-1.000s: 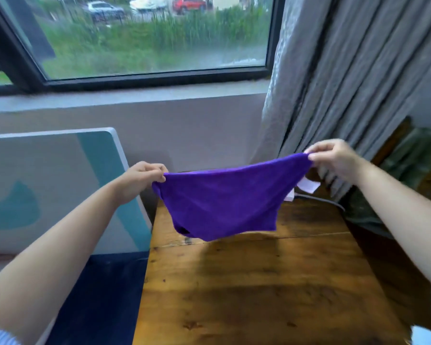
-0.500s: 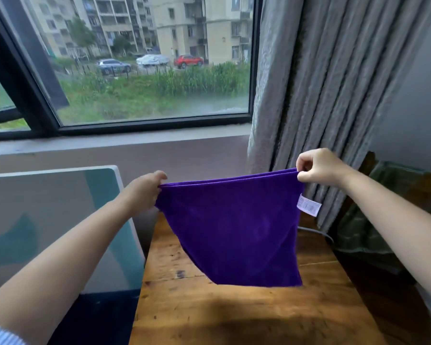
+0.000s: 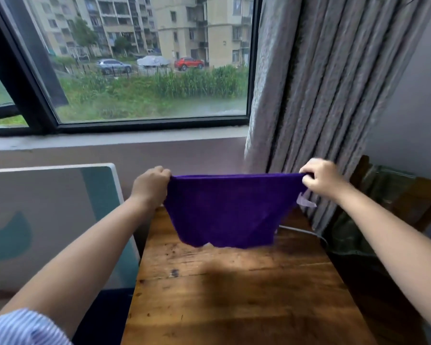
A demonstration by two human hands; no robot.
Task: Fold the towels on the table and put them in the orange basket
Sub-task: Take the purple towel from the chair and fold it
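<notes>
Centrally, a purple towel [image 3: 230, 210] hangs stretched sideways between the hands, left hand [image 3: 151, 184] and right hand [image 3: 320, 176] each pinching a top corner level, its lower edge dangling just above the wooden counter [image 3: 234, 295].

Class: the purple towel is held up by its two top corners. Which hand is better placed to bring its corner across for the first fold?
Probably either. The left hand and right hand pinch opposite top corners of the towel at similar height above the table.
</notes>
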